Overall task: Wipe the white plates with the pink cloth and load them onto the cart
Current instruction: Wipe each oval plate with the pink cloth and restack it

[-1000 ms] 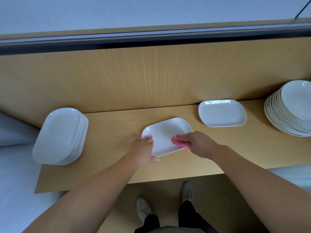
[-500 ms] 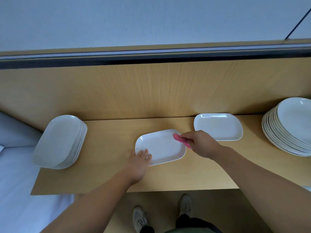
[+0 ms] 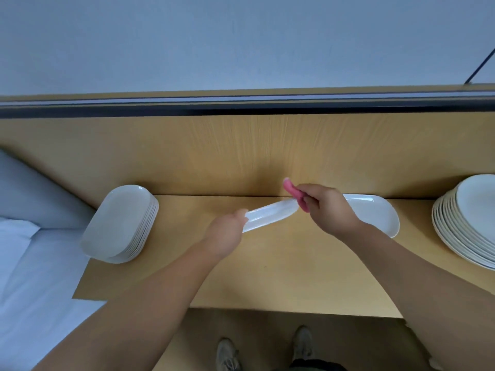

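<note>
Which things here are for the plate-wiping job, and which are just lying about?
For the job: pink cloth, held by the right hand; tilted plate, held by the left hand; flat plate behind; oblong plate stack; round plate stack.

Just lying about: white fabric at left; black cord, top right.

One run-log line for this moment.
left hand: grips rectangular white plate, tilted | right hand: holds pink cloth at plate's right end | phase: wiping
</note>
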Tool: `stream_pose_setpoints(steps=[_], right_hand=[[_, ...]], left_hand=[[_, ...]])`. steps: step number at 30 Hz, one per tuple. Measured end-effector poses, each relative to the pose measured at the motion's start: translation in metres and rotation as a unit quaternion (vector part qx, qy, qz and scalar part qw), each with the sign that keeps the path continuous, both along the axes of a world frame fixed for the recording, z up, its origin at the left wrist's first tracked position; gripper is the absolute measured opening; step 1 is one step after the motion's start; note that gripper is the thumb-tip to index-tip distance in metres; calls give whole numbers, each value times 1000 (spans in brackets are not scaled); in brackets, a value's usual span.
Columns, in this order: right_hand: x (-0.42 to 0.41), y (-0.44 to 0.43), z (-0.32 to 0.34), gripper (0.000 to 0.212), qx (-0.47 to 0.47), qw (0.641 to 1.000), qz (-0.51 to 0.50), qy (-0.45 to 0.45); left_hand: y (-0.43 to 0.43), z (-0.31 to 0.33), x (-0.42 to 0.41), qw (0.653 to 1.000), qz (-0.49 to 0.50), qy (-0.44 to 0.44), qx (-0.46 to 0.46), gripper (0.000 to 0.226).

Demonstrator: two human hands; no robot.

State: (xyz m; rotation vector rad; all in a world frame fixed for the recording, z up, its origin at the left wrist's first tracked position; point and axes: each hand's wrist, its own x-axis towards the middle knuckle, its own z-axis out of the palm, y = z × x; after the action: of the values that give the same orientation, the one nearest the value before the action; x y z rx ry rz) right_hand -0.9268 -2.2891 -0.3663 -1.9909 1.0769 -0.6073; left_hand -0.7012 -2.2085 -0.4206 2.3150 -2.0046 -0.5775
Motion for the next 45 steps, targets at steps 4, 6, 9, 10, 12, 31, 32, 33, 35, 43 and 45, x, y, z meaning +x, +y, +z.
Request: stream_pose_setpoints(steps=[4,6,9,10,12,31,32,33,35,43,45], right_hand=[[7,4,11,37,-37,999,15,-24],[10,7,9,35,-38,999,21,-25],[15,11,3,38,-26,999,19,-42],[17,12,2,40,-23,999,18,-42],[22,15,0,40,-13,999,16,-34],[102,33,-30,25,130,985,46,-107],[102,34,-32,25,111,988,50,-97],[102,34,-35,26,82,991,53,-87],[104,35,-40,25,-8,996,59,-64],[124,28,-105,49,-200,946,164,194],[128,29,-109,54,-183,940,185,220]], left_hand=[[3,13,8,995,42,80,-35,30],[5,15,13,993,56,99,-45,27],[9,17,21,990,71,117,-42,25],[9,18,23,989,73,123,-34,29],[10,18,26,989,81,121,-16,40],[8,-9,52,961,151,219,80,53],[9,-10,54,957,155,233,72,39],[11,-11,55,953,161,247,64,28],[13,-11,57,947,165,270,52,27],[12,-13,52,951,163,261,11,32],[11,-17,51,951,173,255,11,29]])
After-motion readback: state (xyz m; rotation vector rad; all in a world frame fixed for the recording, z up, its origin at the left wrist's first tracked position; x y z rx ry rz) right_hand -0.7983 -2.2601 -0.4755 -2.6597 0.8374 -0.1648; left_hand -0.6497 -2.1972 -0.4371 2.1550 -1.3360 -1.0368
